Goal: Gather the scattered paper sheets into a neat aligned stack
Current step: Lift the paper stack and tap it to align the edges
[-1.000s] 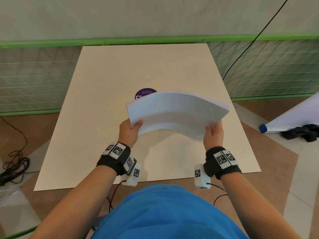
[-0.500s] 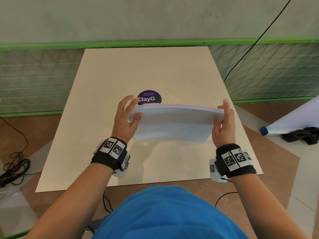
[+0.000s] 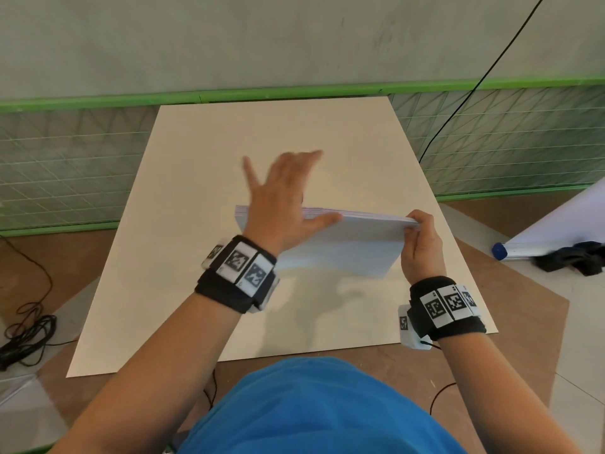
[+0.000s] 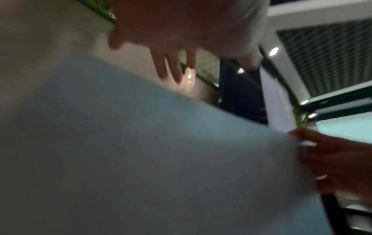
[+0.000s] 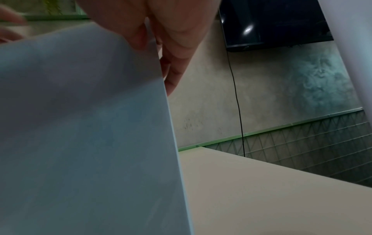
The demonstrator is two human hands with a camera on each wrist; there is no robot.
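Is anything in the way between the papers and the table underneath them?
Nothing visible is. The paper stack stands on edge over a bare patch of the beige board. The right hand pinches its right end, and the left hand is spread open at its top edge.

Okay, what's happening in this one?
A person is squaring up a stack of paper over a beige board. The stack stands on edge, tilted. The right hand pinches its right end, while the left hand, fingers spread and blurred with motion, is at the top edge near the left end, with the thumb lying along that edge. No loose sheets show on the board, so the gathering looks done and only the aligning remains.
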